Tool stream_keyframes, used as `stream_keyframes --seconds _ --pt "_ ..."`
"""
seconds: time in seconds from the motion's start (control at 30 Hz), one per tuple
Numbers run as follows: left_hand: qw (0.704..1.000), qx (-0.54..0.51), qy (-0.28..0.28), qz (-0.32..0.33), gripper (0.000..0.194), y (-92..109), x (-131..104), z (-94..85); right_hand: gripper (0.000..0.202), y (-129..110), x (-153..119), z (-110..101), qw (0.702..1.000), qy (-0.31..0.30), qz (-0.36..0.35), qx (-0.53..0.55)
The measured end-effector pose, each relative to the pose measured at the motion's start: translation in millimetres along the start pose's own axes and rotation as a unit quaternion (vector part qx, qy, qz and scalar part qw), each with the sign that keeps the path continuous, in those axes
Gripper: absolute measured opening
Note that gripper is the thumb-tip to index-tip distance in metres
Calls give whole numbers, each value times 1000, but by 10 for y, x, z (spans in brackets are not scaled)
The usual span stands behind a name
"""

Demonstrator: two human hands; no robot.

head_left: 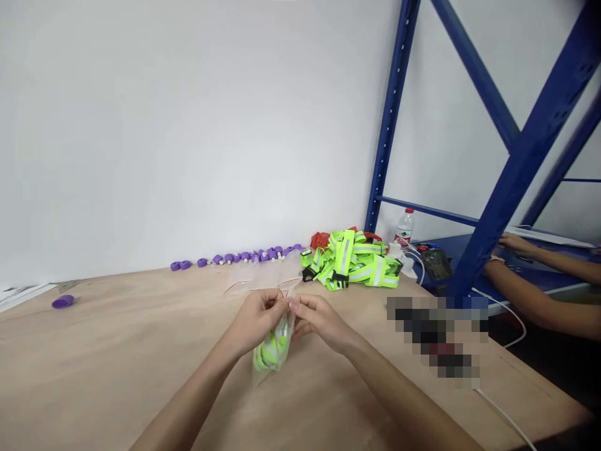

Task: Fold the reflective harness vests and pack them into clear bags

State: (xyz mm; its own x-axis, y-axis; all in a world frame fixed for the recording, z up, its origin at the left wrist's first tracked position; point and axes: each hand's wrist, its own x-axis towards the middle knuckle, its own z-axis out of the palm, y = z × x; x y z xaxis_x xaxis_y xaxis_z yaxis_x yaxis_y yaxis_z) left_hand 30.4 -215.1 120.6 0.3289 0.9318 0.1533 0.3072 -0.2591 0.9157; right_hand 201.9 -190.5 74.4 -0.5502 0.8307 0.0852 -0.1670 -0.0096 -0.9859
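Both hands pinch the top edge of a clear plastic zip bag [265, 369] just above the brown tabletop [141, 376]. Inside the bag lies a folded neon yellow-green reflective strap [270, 352]. My left hand [260, 316] grips the bag's opening from the left, thumb and finger pressed together. From the right, my right hand [319, 318] pinches the same edge, its fingertips close to the left ones. Behind the hands, a pile of neon reflective straps [350, 260] with black buckles is heaped, and flat clear bags [256, 275] lie beside it.
Several small purple items [244, 257] line the wall. A lone purple piece [62, 302] lies at the left. To the right stand a blue metal rack [498, 175] and a water bottle [404, 227]. Another person's arms [539, 294] reach over a blue table. A pixelated patch covers something on the right.
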Motion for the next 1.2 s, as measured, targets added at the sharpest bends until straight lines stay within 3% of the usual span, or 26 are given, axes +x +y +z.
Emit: stream_keyframes --seconds 0.1,0.2,0.3,0.4,0.43,0.5,0.6,0.7,0.83,1.0,1.07,1.13,1.2 --pt "997 34 61 29 49 -63 21 -34 37 2 -12 -151 999 0 2 -37" --pt "988 84 123 49 46 -181 -26 -72 36 30 -9 -232 997 53 1 -51" --pt "986 105 78 104 38 -402 -134 -43 34 110 9 -232 994 110 -10 -5" --pt "983 148 -13 103 101 -689 -237 19 31 221 33 -214 987 155 -21 22" --pt "982 167 -27 89 111 -774 -257 32 30 258 41 -217 986 163 -34 18" --pt "978 192 -30 70 105 -893 -271 26 29 322 55 -246 981 170 -88 -19" --pt "967 238 -21 91 81 -957 -258 -47 22 388 67 -323 973 131 -158 -108" --pt "936 325 -18 131 74 -985 -252 -107 14 424 69 -374 977 64 -134 -153" --pt "895 410 24 175 72 -1089 -257 -36 25 455 51 -344 979 19 -68 -193" --pt "861 450 60 228 72 -1203 -222 40 34 448 20 -241 984 -34 -68 -160" --pt "864 423 84 261 85 -1204 -201 -6 40 435 23 -222 989 -21 -70 -132" --pt "883 348 155 275 101 -1172 -191 -80 45 424 36 -223 993 1 -71 -96" --pt "921 218 228 227 101 -1111 -199 -157 50 417 50 -236 995 28 -77 -58"
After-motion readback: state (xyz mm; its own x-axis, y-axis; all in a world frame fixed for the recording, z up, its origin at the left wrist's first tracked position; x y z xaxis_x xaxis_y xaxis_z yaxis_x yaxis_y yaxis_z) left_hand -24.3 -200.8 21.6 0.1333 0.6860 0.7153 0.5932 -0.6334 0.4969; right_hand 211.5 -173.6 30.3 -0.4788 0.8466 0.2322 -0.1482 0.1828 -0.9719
